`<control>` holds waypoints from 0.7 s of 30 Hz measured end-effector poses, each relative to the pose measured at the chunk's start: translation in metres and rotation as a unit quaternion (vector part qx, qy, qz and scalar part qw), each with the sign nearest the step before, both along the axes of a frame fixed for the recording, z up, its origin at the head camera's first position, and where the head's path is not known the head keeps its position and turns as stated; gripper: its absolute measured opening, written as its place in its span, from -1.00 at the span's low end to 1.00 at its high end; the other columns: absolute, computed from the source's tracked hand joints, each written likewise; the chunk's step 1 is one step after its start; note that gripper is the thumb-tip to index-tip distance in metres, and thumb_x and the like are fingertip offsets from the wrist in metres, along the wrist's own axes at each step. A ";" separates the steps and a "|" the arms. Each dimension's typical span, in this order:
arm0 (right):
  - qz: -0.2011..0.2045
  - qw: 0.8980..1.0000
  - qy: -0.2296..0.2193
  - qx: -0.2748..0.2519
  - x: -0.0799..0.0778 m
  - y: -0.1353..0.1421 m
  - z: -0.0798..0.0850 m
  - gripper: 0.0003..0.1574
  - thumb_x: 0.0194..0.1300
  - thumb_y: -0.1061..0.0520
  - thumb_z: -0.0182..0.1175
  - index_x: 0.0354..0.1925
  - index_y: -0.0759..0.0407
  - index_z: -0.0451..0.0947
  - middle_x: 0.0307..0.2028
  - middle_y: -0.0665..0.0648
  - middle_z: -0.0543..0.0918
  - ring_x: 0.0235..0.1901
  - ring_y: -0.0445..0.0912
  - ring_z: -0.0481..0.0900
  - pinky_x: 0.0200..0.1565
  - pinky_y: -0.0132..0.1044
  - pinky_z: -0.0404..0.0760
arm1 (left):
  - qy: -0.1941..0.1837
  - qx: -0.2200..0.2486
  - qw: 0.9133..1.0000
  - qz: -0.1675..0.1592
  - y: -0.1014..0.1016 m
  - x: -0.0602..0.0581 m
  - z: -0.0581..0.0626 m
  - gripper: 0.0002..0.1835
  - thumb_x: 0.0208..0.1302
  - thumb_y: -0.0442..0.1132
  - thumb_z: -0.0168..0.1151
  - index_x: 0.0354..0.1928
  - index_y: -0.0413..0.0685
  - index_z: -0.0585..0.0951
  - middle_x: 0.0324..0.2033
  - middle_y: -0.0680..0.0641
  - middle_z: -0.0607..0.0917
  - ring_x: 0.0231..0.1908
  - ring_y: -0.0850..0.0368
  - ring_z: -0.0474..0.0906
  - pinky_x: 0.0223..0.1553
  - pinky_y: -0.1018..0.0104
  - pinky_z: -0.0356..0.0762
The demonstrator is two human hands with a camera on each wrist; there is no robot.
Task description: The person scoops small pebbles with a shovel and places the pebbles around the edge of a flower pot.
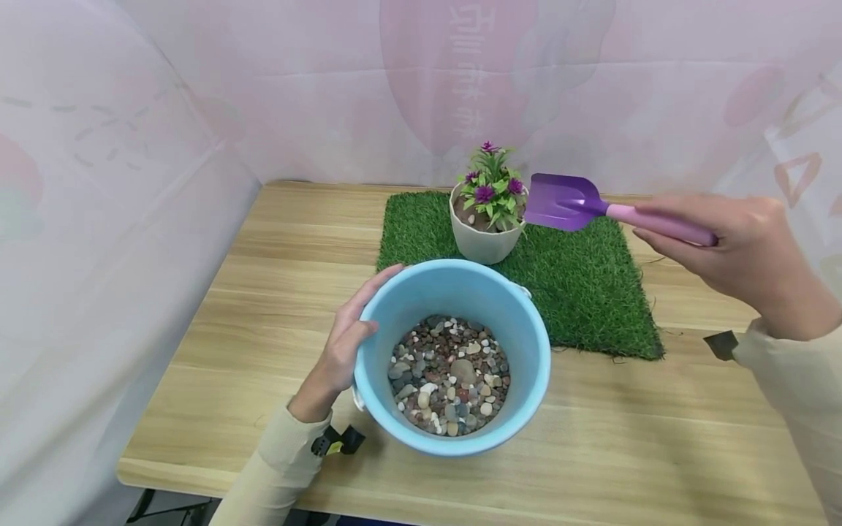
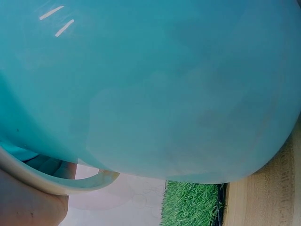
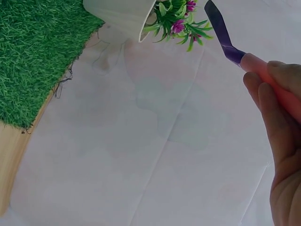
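A light blue bucket (image 1: pixel 454 274) stands at the front middle of the table, with many mixed pebbles (image 1: pixel 454 376) on its bottom. My left hand (image 1: pixel 345 340) grips its left rim, thumb over the edge and fingers along the outside. In the left wrist view the bucket's wall (image 2: pixel 164 94) fills most of the picture. My right hand (image 1: pixel 737 248) holds a small garden trowel (image 1: pixel 569 201) by its pink handle, raised over the right side. Its purple blade, with nothing visible on it, points left and overlaps the edge of a potted plant (image 1: pixel 490 241) in the head view.
Under the white pot lies a green artificial grass mat (image 1: pixel 585 292), behind and to the right of the bucket. The wooden table (image 1: pixel 250 314) ends at a pale printed cloth wall (image 1: pixel 316 109) at the back. A white bucket handle (image 2: pixel 56 186) shows near my left hand.
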State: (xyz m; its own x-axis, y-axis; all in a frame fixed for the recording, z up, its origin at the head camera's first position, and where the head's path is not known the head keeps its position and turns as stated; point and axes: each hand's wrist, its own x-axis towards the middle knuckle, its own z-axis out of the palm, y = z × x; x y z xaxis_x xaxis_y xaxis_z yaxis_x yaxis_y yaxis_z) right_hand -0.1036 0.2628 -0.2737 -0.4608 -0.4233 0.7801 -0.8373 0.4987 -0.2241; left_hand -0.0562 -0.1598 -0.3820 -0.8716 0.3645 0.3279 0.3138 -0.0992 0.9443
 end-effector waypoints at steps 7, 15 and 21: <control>0.001 1.000 0.002 -0.004 0.004 0.001 -0.001 -0.70 0.11 0.07 0.37 -0.24 0.26 0.76 -0.34 0.26 0.78 -0.57 -0.49 0.50 -0.56 -0.76 0.22 | 0.001 0.000 1.000 -0.001 -0.001 0.000 0.000 -0.21 0.05 -0.46 -0.29 0.46 -0.18 0.15 0.38 -0.19 0.34 0.30 -0.28 0.37 0.18 -0.32 0.46; 0.014 1.000 0.002 0.005 0.013 -0.006 0.003 -0.62 0.16 -0.04 0.35 -0.23 0.25 0.75 -0.34 0.24 0.78 -0.62 -0.47 0.47 -0.59 -0.78 0.20 | 0.003 -0.002 1.000 -0.004 -0.002 0.000 0.000 -0.21 0.05 -0.46 -0.29 0.46 -0.17 0.15 0.38 -0.18 0.35 0.30 -0.26 0.38 0.18 -0.28 0.49; 0.021 1.000 0.005 -0.003 0.018 -0.010 0.003 -0.51 0.19 -0.16 0.29 -0.29 0.26 0.76 -0.40 0.22 0.79 -0.57 -0.49 0.44 -0.59 -0.75 0.15 | 0.005 -0.006 1.000 0.000 -0.001 -0.001 0.000 -0.21 0.05 -0.44 -0.28 0.46 -0.15 0.17 0.38 -0.17 0.35 0.31 -0.23 0.38 0.18 -0.27 0.49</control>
